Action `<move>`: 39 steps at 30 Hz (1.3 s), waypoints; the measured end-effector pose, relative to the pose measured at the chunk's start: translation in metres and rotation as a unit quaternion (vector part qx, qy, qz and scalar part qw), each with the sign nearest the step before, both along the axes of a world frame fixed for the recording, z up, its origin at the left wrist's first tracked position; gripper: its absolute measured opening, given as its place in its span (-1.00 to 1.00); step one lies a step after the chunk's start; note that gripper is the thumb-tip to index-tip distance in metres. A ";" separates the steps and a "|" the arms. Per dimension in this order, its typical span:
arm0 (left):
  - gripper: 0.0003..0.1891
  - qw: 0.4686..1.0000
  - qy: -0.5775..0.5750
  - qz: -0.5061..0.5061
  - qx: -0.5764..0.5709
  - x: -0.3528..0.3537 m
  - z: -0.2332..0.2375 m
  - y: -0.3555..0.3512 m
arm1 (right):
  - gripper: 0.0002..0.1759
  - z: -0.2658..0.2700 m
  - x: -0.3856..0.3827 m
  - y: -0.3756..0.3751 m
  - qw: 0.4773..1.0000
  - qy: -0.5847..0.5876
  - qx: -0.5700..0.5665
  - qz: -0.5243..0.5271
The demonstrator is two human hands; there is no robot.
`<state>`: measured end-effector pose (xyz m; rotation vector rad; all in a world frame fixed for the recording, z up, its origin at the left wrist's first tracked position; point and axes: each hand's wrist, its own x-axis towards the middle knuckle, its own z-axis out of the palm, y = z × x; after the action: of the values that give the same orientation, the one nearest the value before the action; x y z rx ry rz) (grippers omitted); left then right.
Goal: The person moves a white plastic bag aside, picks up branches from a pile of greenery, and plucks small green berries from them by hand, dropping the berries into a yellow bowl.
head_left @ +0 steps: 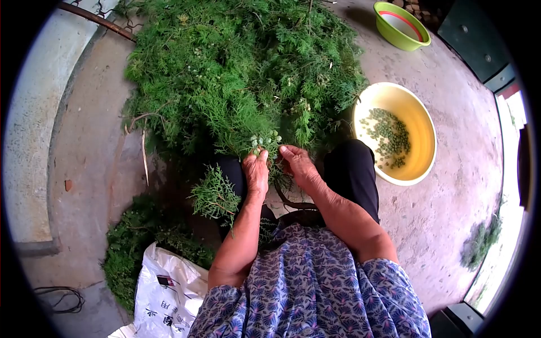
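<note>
Between my knees, my left hand (256,173) is closed on a leafy cypress sprig, thumb on top. Pale green cones (266,139) cluster just beyond its fingertips. Green foliage (214,194) sticks out to the left of that wrist. My right hand (298,166) is beside the cones, thumb and finger pinched together; whatever lies between them is hidden. A large heap of cut cypress branches (225,73) spreads in front of both hands. To the right stands a yellow basin (421,143) with many small green cones (389,135) in it.
A lime-green basin (389,31) with a red-rimmed one inside sits at the back right. More cut greenery (135,231) and a white woven sack (160,304) lie at my left. A black cable (62,298) is on the concrete floor (90,186). A sprig (482,242) lies far right.
</note>
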<state>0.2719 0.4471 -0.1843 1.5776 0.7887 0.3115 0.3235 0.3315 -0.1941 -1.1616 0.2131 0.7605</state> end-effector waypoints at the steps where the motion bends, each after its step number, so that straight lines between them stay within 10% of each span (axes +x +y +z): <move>1: -0.82 1.000 0.019 -0.009 0.004 -0.001 -0.001 0.001 | -0.84 -0.004 0.001 0.002 1.000 -0.008 0.010 0.008; 15: -0.78 0.993 -0.001 0.038 -0.112 -0.002 0.002 -0.009 | -0.91 -0.028 0.015 -0.002 0.980 0.066 -0.025 -0.189; 20: -0.70 0.984 -0.024 0.072 -0.162 -0.003 -0.007 -0.006 | -0.88 0.002 0.005 -0.004 0.987 0.063 0.123 -0.083; 34: -0.55 0.989 0.033 0.080 -0.117 -0.002 0.009 -0.014 | -0.93 -0.003 -0.012 0.005 0.999 -0.032 -0.007 -0.022; 39: -0.58 0.992 0.018 0.009 -0.124 -0.002 -0.015 -0.004 | -0.89 0.006 -0.019 0.006 0.905 -0.347 -0.241 -0.041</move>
<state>0.2702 0.4435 -0.1993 1.3469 0.8352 0.1902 0.3049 0.3376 -0.1876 -1.8116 -0.1629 0.1767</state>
